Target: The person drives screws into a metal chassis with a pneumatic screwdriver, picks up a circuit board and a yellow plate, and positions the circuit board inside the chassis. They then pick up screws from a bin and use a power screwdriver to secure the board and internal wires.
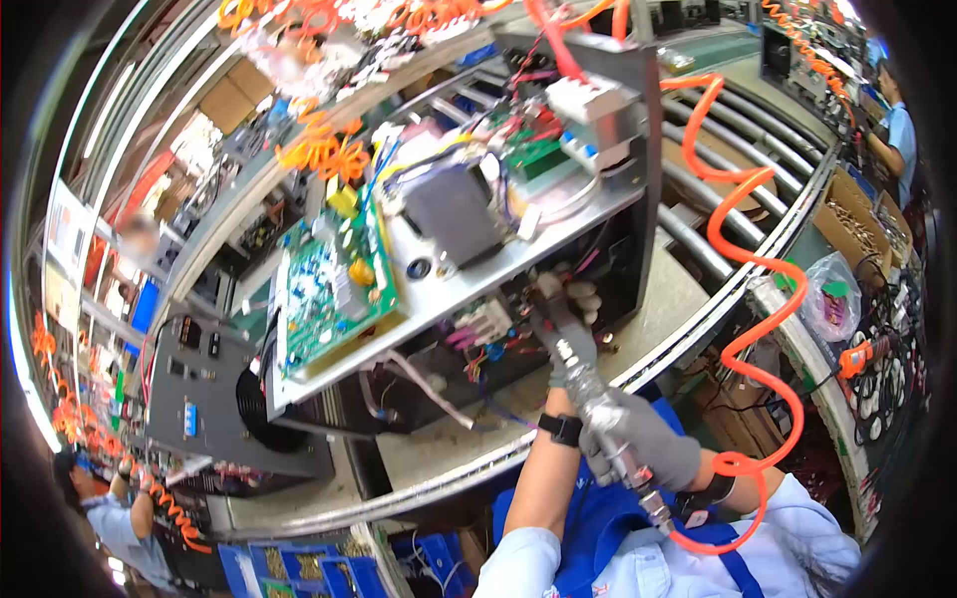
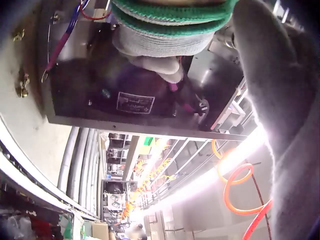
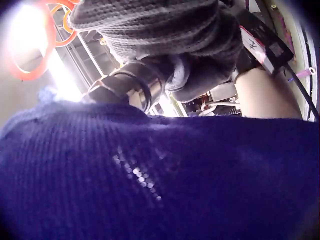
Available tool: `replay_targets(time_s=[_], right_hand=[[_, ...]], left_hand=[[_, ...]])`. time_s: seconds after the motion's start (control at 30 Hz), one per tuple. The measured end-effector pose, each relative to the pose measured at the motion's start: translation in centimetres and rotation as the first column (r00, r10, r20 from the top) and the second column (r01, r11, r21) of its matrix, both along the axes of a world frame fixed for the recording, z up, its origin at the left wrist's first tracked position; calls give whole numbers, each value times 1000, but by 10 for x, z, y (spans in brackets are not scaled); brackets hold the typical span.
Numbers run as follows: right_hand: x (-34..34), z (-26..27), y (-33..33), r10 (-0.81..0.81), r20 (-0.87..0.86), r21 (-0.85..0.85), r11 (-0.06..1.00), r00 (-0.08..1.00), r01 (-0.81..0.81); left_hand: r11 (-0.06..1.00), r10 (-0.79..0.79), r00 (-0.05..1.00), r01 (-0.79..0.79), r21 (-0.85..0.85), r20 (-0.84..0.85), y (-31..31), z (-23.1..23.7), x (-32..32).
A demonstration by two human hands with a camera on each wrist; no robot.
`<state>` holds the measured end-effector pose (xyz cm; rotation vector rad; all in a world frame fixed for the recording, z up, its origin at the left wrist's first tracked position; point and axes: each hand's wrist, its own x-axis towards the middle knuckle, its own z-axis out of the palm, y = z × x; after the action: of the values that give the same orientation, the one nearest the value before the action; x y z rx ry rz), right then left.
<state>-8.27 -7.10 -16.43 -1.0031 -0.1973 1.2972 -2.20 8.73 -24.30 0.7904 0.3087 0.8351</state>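
In the head view, the right hand (image 1: 653, 439), in a grey glove, grips a silver air tool (image 1: 603, 404) with an orange coiled hose at its rear end. The tool slants up toward an open dark metal chassis (image 1: 449, 384). At its front end the gloved left hand (image 1: 565, 334) reaches under the metal shelf, beside wires and a pale connector block (image 1: 483, 321). Pale fingertips (image 2: 170, 70) show near wires in the left wrist view; their exact hold is hidden. The right glove (image 3: 165, 35) wraps the tool (image 3: 135, 87) in the right wrist view.
A green circuit board (image 1: 334, 289) and a dark box (image 1: 454, 214) sit on the shelf. Orange hose (image 1: 738, 349) hangs at right, over the conveyor rollers (image 1: 743, 149). Another dark chassis (image 1: 199, 399) stands at left. Blue parts bins (image 1: 299, 568) lie below; other people work at both sides.
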Motion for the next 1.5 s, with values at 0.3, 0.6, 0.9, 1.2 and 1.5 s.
replay_targets(time_s=[0.3,0.6,0.9,1.2,1.5], right_hand=[[31,-6,-68,255,-81,62,966,964,-250],[25,-42,-71,289,-92,25,957,953,-288],[35,-37,-82,375,-162,73,927,913,-368],[42,-20,-98,461,-113,87,887,880,-454],[50,-21,-119,393,-155,167,915,906,-368]], left_hand=[[582,550,639,169,796,-538,-21,-41,-180],[582,756,118,328,744,-644,59,-92,-224],[872,423,613,-77,483,-667,-2,21,-233],[980,-179,862,199,-8,-474,-11,49,-145],[943,-293,849,332,14,-439,-19,42,-121]])
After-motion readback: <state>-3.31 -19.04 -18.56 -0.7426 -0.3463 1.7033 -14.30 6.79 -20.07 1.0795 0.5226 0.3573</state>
